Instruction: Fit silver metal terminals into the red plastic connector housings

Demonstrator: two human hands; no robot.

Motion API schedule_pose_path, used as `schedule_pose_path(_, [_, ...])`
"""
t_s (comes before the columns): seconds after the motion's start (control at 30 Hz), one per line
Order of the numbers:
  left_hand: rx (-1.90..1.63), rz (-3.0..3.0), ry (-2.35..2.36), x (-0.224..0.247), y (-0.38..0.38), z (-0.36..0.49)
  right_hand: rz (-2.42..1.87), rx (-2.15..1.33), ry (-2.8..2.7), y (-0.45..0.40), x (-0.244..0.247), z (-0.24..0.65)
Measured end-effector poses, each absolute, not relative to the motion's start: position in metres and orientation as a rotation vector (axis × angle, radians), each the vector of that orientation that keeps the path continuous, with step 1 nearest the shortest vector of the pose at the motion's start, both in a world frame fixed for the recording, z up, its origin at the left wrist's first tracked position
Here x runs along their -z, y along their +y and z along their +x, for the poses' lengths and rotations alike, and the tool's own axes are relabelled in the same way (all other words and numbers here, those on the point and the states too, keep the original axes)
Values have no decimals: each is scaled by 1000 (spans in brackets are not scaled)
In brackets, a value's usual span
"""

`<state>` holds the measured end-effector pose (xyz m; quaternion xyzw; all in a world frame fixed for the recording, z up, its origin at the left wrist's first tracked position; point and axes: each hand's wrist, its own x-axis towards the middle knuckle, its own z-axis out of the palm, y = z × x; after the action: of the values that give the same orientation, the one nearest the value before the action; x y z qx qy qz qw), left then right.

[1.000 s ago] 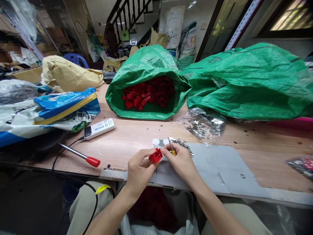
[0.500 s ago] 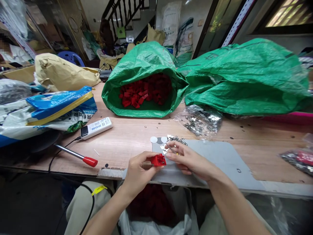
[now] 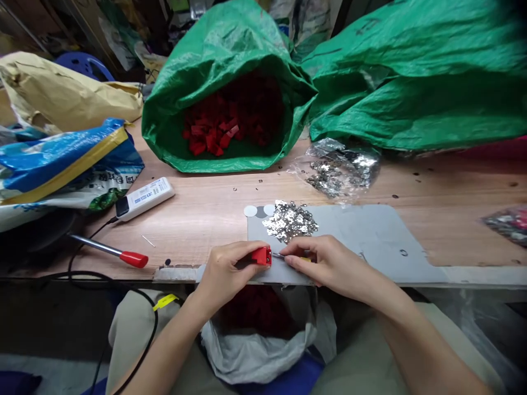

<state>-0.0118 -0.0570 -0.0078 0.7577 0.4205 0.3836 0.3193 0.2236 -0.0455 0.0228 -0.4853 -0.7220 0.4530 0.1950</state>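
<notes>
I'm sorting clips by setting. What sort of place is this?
Probably a small-parts workshop: an open green sack of red pieces sits on the bench, small metal parts lie heaped on a gray mat, and the left hand holds a red block while the right hand holds a slim tool.

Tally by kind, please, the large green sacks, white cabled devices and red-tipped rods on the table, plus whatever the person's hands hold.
Large green sacks: 2
White cabled device: 1
Red-tipped rod: 1
Red piece in the left hand: 1
Thin tool in the right hand: 1
Total: 6
</notes>
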Motion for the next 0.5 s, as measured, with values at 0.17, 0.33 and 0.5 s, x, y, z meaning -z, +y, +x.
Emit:
schedule_pose_path(0.17, [-1001,2018,1121,9,-58,-12,-1361,-1371,-1970,-46,-22,224])
schedule_pose_path(0.33, [-1001,2036,1146,8,-59,-11,-1328,-1429,-1978,-45,-21,224])
schedule_pose_path(0.5, [-978,2056,1151,6,-58,-11,-1353,-1445,-1967,-44,-19,224])
